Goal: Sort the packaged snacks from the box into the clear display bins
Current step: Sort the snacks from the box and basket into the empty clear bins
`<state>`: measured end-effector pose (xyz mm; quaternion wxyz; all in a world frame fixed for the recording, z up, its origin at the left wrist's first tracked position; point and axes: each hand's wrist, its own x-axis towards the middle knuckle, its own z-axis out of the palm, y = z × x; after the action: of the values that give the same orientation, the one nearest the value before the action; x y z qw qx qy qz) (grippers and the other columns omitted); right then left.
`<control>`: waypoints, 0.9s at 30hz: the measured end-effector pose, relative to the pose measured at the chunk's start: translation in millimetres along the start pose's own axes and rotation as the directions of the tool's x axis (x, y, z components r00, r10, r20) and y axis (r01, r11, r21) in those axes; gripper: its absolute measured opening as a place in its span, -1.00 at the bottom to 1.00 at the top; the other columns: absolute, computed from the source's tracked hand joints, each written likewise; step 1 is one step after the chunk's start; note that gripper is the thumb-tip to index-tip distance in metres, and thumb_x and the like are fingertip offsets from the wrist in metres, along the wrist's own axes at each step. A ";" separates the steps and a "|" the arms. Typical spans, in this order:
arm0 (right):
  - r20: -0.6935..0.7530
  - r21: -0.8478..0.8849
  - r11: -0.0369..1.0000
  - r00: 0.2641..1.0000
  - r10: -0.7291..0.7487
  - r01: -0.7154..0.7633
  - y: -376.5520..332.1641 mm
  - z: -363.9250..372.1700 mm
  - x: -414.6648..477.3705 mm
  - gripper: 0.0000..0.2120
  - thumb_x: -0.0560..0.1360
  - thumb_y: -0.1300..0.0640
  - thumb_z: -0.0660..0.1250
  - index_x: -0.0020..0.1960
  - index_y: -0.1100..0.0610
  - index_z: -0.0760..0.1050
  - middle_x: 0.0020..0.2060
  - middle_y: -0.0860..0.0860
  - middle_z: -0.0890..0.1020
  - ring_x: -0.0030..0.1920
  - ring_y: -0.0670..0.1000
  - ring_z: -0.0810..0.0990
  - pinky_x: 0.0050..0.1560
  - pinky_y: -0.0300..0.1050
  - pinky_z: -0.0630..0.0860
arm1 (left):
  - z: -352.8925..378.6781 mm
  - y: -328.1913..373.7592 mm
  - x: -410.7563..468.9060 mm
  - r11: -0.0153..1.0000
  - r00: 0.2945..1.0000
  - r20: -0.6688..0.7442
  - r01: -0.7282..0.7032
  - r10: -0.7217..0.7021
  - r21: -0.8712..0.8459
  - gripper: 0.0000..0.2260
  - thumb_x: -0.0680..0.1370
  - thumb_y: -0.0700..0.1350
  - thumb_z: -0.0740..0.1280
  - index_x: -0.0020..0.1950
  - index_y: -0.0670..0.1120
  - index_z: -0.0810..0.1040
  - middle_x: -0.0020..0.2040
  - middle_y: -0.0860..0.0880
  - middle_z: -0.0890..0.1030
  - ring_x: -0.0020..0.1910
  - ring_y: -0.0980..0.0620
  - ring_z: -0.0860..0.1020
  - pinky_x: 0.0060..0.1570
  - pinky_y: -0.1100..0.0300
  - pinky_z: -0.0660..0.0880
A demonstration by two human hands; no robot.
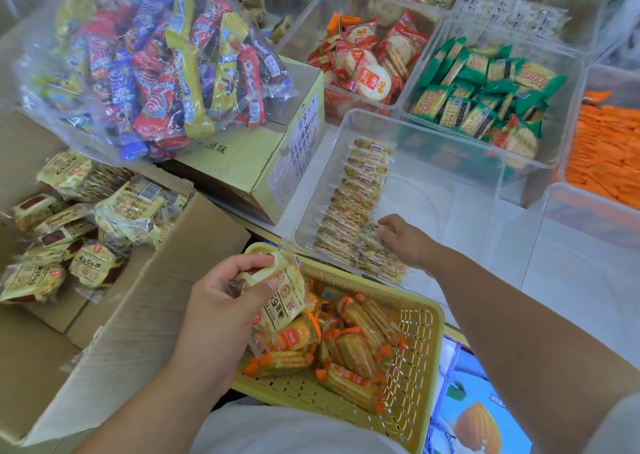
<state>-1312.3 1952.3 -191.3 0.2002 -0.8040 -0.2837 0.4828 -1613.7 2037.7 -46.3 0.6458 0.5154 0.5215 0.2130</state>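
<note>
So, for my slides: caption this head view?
Right hand pinches a cracker packet in the clear bin; left hand grips a yellow packet above the yellow basket.

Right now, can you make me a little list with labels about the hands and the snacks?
Left hand: holds a pale yellow snack pack over the basket
Right hand: inside the clear bin, fingertips on the rows of packs
Box: on the left, more yellow packs inside
Basket: yellow, holds orange-ended packs
</note>
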 end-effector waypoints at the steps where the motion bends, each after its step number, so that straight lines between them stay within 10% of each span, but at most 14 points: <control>1: -0.005 -0.042 0.999 1.000 -0.011 0.011 -0.6 0.1 -0.1 -0.58 0.70 -0.13 0.07 0.49 0.02 0.28 0.13 0.07 0.59 0.11 0.11 0.57 0.15 0.01 0.45 | -0.2 0.4 0.3 1.000 1.000 0.005 0.012 -0.012 -0.017 -0.76 0.52 -0.28 0.48 -0.01 0.08 0.74 -0.14 -0.02 0.72 -0.24 0.00 0.72 -0.45 0.17 0.57; 14: -0.228 -0.172 0.982 0.967 -0.115 0.076 -13.8 -9.6 -28.5 -0.45 0.62 -0.29 0.16 0.48 -0.02 0.38 0.45 0.06 0.46 0.29 0.11 0.52 0.21 0.00 0.40 | -7.4 5.8 12.2 0.940 0.990 0.079 0.135 -0.116 -0.315 -0.72 0.53 -0.13 0.25 0.11 -0.05 0.72 0.10 -0.17 0.72 -0.04 -0.06 0.72 -0.21 0.00 0.66; 21: -0.111 0.063 0.893 0.892 -0.438 0.446 -71.4 25.7 -123.9 -0.30 0.38 -0.52 0.25 0.45 -0.26 0.35 0.43 -0.20 0.41 0.43 -0.15 0.39 0.41 0.03 0.41 | 19.6 18.4 19.3 0.947 0.987 0.100 0.152 -0.128 -0.283 -0.72 0.66 -0.26 0.18 0.20 -0.10 0.67 0.10 -0.19 0.72 0.05 -0.16 0.71 -0.14 -0.07 0.65; 27: -0.272 -0.108 0.831 0.788 -0.552 0.545 -91.4 48.0 -146.1 -0.33 0.51 -0.12 0.45 0.54 -0.01 0.32 0.48 -0.05 0.42 0.49 -0.06 0.34 0.48 -0.06 0.31 | 68.5 31.1 13.8 0.982 0.964 0.259 0.107 -0.064 -0.155 -0.62 0.48 -0.07 0.38 0.30 0.02 0.62 0.06 -0.07 0.71 0.01 -0.01 0.67 -0.05 0.10 0.58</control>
<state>-1433.5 1929.1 -61.8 0.3618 -0.7513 -0.4778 0.2764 -1539.3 2030.3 -30.1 0.7567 0.4592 0.4370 0.1601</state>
